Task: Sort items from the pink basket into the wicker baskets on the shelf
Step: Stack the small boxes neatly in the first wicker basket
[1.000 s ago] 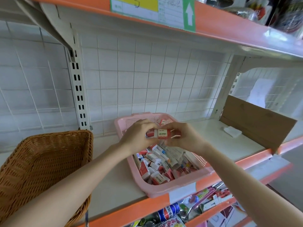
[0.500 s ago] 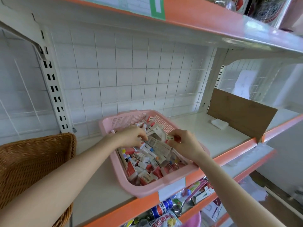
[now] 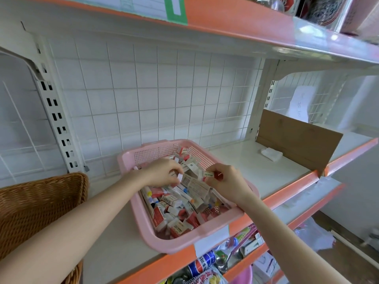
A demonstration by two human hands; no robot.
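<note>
Over the pink basket [image 3: 143, 222], the right hand [image 3: 225, 181] is pinching a small red-and-white box [image 3: 209, 174], its long axis lying left to right; the left hand [image 3: 162, 174] is curling into the pile [image 3: 176, 210], and I cannot tell if it is gripping anything. The wicker basket [image 3: 41, 210] is sitting left of the pink basket, nearer the left hand, on the white shelf [image 3: 256, 165] before a wire grid [image 3: 164, 99].

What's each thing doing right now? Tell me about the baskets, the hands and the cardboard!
pink basket: on the shelf, piled with small boxes.
wicker basket: left of it, no items seen in the visible part.
left hand: fingers down among the boxes, grip unclear.
right hand: pinching a red-and-white box above the pile.
cardboard: standing on edge.
</note>
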